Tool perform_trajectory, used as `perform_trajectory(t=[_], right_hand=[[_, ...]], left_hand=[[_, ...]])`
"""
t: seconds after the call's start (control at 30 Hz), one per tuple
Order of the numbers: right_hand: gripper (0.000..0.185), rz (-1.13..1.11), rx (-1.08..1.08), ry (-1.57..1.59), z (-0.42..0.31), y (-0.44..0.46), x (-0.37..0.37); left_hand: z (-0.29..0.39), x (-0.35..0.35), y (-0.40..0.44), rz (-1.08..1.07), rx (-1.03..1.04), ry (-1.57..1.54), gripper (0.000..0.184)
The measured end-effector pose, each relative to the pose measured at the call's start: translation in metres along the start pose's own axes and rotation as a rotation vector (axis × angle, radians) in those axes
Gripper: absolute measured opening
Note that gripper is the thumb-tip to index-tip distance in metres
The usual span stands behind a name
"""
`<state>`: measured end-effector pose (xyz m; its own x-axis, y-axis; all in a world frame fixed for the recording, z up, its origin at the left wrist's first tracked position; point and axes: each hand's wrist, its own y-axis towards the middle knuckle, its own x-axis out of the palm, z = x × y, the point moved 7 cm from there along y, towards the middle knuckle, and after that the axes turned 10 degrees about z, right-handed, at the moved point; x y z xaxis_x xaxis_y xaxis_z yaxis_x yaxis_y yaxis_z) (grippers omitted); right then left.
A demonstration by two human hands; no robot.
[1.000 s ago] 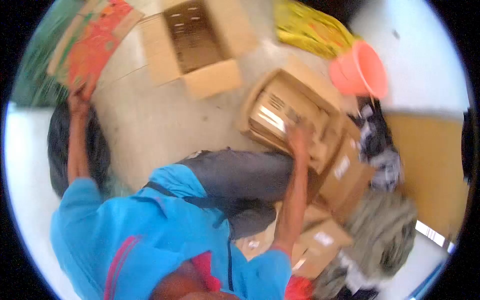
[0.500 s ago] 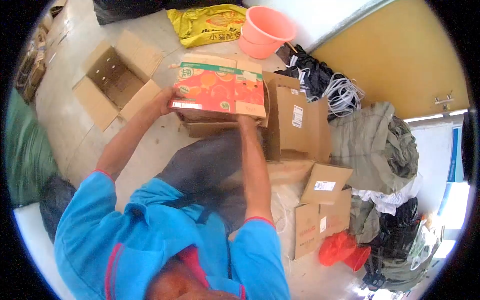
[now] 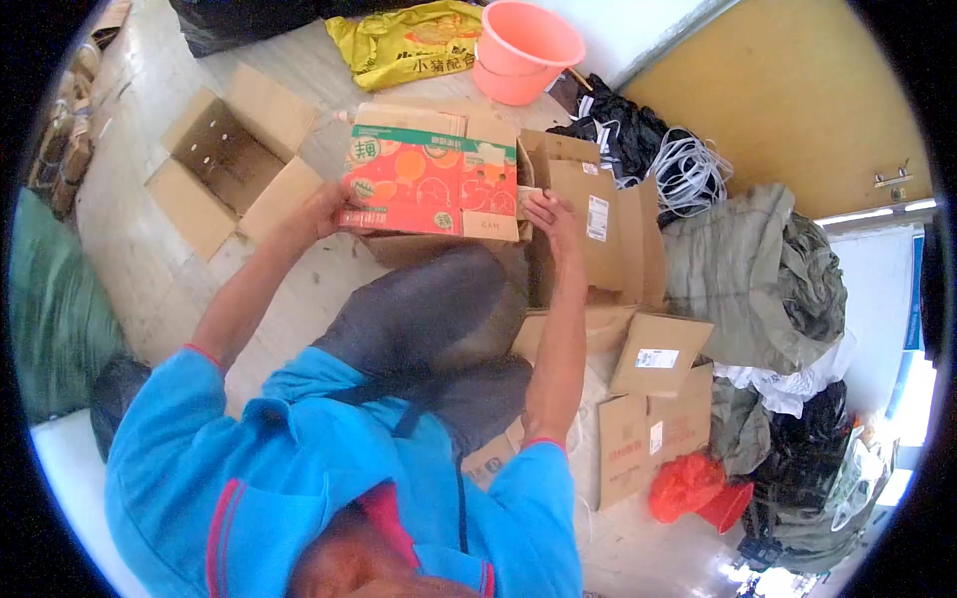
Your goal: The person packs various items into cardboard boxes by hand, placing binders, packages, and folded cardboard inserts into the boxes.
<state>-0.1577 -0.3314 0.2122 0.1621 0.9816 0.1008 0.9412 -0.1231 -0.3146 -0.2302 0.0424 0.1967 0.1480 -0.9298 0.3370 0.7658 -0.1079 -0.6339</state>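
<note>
A flattened-looking red fruit carton (image 3: 409, 189) with a green band and orange fruit prints lies in front of me, above an open brown box (image 3: 399, 249). My left hand (image 3: 329, 211) is closed on its left edge, the fingertips partly hidden. At the opposite edge, my right hand (image 3: 554, 215) has its fingers bent and pressed together on what looks like a cardboard flap of the same carton. Just right of that hand stands a tall open brown carton (image 3: 568, 184) with a white label.
An open empty box (image 3: 231, 149) sits at left. Behind are a yellow sack (image 3: 404, 45) and a pink bucket (image 3: 523, 55). To the right lie white cord (image 3: 693, 174), a grey-green tarp (image 3: 748, 279), a labelled carton (image 3: 653, 429) and red plastic (image 3: 688, 493).
My right hand has moved from beneath the red carton's lower right corner up to its right edge. My left hand stays on the left edge.
</note>
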Motion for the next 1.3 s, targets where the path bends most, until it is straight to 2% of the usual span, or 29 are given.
perform_trajectory(t=[0.03,0.07,0.1,0.17,0.2,0.27,0.3,0.37,0.43,0.5,0.53,0.6,0.63,0.7,0.73,0.8,0.83,0.9,0.93,1.03,1.1,1.13,1.2,1.3], right_hand=[[0.034,0.081,0.056,0.079,-0.004,-0.004,-0.008],[0.037,0.083,-0.008,-0.061,-0.011,-0.007,-0.002],[0.037,0.087,0.0,-0.061,-0.011,-0.008,0.008],[0.047,0.095,-0.575,-0.673,-0.044,-0.008,0.051],[0.047,0.089,-0.569,-0.669,-0.04,-0.005,0.07],[0.068,-0.063,-0.619,-1.249,-0.02,0.0,0.118],[0.068,-0.063,-0.631,-1.247,-0.015,-0.003,0.129],[0.074,0.095,-0.926,-1.432,-0.01,-0.028,0.137],[0.074,0.008,-0.831,-1.451,-0.005,-0.022,0.138],[0.075,-0.06,-0.74,-1.462,0.0,-0.016,0.138],[0.075,-0.098,-0.706,-1.441,0.005,-0.014,0.138],[0.075,-0.151,-0.666,-1.42,0.009,-0.015,0.14],[0.076,-0.148,-0.601,-1.46,0.013,-0.017,0.138],[0.076,-0.17,-0.537,-1.503,0.018,-0.014,0.138],[0.076,-0.156,-0.551,-1.487,0.02,-0.016,0.135],[0.077,-0.131,-0.551,-1.461,0.02,-0.016,0.134],[0.077,-0.144,-0.543,-1.466,0.02,-0.014,0.134],[0.076,-0.109,-0.607,-1.476,0.02,-0.016,0.134],[0.076,-0.129,-0.572,-1.473,0.027,-0.018,0.131],[0.075,-0.124,-0.65,-1.52,0.035,-0.013,0.136],[0.076,-0.102,-0.642,-1.544,0.037,0.001,0.139],[0.076,-0.11,-0.626,-1.542,0.045,0.004,0.139],[0.077,-0.059,-0.691,-1.513,0.043,0.005,0.139],[0.077,-0.086,-0.631,-1.477,0.033,0.002,0.138]], left_hand=[[-0.002,0.007,-0.006,-0.02,-0.034,-0.023,0.041],[-0.007,0.011,-0.01,-0.039,-0.073,-0.042,0.042],[-0.015,0.013,-0.009,-0.038,-0.081,-0.04,0.042],[-0.032,0.011,0.004,-0.004,-0.087,-0.018,0.042],[-0.033,0.011,0.002,-0.036,-0.038,-0.026,0.043],[-0.041,0.006,0.009,0.021,-0.034,-0.006,0.041],[-0.04,0.005,0.014,0.072,-0.02,0.008,0.039],[-0.033,0.014,-0.002,0.141,0.043,0.049,0.04],[-0.019,0.023,-0.03,0.203,0.095,0.098,0.042],[0.002,0.03,-0.053,0.234,0.099,0.473,0.039],[0.008,0.026,-0.052,0.232,0.096,0.477,0.039],[0.024,0.007,-0.049,0.293,0.143,1.052,0.038],[0.028,0.003,-0.05,0.298,0.13,1.051,0.038],[0.054,0.007,-0.057,0.408,0.433,1.489,0.046],[0.054,0.01,-0.062,0.404,0.405,1.487,0.046],[0.073,0.064,-0.076,0.068,1.019,1.464,0.059],[0.066,0.064,-0.061,0.068,1.006,1.458,0.059],[0.03,0.086,-0.044,-0.245,1.289,1.76,0.061],[0.025,0.086,-0.04,-0.268,1.253,1.757,0.061],[0.018,0.079,-0.017,-0.345,1.172,1.8,0.068],[0.019,0.076,0.007,-0.555,1.077,1.712,0.07],[0.023,0.076,0.013,-0.565,1.062,1.71,0.07],[0.023,0.073,0.023,-0.627,0.835,1.735,0.066],[0.023,0.081,0.02,-0.654,0.889,1.79,0.062]])
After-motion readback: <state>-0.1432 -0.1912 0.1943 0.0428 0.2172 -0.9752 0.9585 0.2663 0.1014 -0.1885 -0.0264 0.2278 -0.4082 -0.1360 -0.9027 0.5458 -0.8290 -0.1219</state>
